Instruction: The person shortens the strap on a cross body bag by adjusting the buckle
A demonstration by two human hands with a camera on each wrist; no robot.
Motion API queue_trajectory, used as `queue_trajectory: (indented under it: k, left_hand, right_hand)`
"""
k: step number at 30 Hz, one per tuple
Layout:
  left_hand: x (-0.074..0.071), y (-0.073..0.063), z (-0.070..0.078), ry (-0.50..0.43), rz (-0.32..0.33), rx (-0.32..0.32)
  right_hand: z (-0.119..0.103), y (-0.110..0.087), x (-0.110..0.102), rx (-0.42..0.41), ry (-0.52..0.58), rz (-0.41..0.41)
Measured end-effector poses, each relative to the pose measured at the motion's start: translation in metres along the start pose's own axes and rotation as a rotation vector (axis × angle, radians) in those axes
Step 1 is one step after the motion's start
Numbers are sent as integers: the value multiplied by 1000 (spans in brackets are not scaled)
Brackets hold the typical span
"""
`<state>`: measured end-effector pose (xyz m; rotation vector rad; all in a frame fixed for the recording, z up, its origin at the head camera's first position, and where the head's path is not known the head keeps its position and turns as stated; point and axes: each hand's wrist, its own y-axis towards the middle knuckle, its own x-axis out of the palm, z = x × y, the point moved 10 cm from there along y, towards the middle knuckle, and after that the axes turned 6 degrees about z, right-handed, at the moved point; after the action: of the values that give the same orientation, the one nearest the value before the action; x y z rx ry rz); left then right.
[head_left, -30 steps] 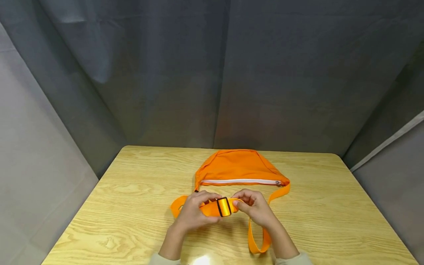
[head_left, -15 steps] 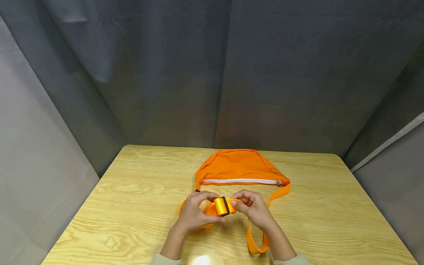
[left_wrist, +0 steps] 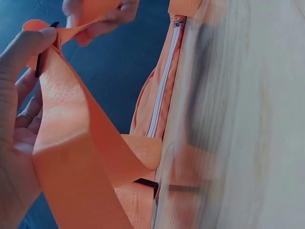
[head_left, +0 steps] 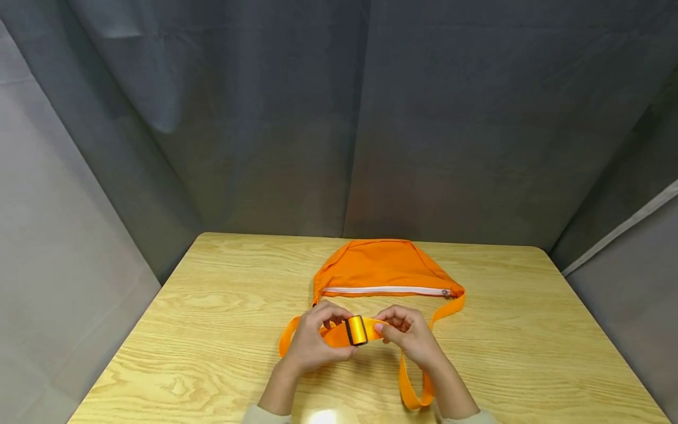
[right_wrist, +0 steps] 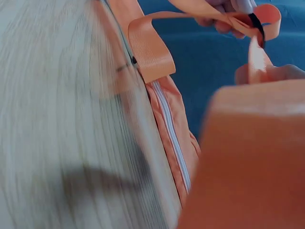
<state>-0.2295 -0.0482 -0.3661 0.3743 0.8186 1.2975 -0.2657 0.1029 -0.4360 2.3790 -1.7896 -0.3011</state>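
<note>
An orange waist bag lies at the back of the table, its white zipper toward me. Over the table in front of it, my left hand pinches a black slide buckle on the bag's strap between thumb and fingers. A short loop of webbing stands up through the buckle. To its right, thumb and fingers of my right hand pinch the orange strap. In the left wrist view, a wide length of strap runs down past the left palm. Part of the left fingers is hidden behind the webbing.
The strap hangs in a long loop below the right hand, and another bend shows left of the left hand. The wooden table reaches a dark curtain behind; grey panels flank both sides.
The buckle tilted over and back, its webbing loop leaning left half a second ago and facing up now. The right hand has shifted slightly right, and the strap bend at left has changed shape.
</note>
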Motion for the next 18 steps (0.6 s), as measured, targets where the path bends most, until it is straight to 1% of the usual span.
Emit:
queue_trajectory:
  k: [3, 5, 7, 9, 11, 13, 18]
  left_hand:
    - [2, -2, -4, -21, -32, -69]
    - [5, -5, -14, -27, -54, -117]
    - [10, -9, -27, -32, -76, -161]
    - [14, -13, -38, -34, -90, -178]
    - [17, -15, -46, -38, -99, -184]
    - [15, -11, -38, -48, -100, -165]
    - [6, 2, -9, -74, -95, -121]
  right_hand:
    - [1, -3, 0, -4, -1, -29]
    - [2, -3, 1, -11, 3, -47]
    - [3, -2, 4, -16, 16, -62]
    - [3, -2, 8, -14, 38, -76]
    - [4, -1, 10, -6, 55, -85]
    - [4, -1, 11, 9, 43, -90]
    - [10, -2, 0, 53, -71, -92]
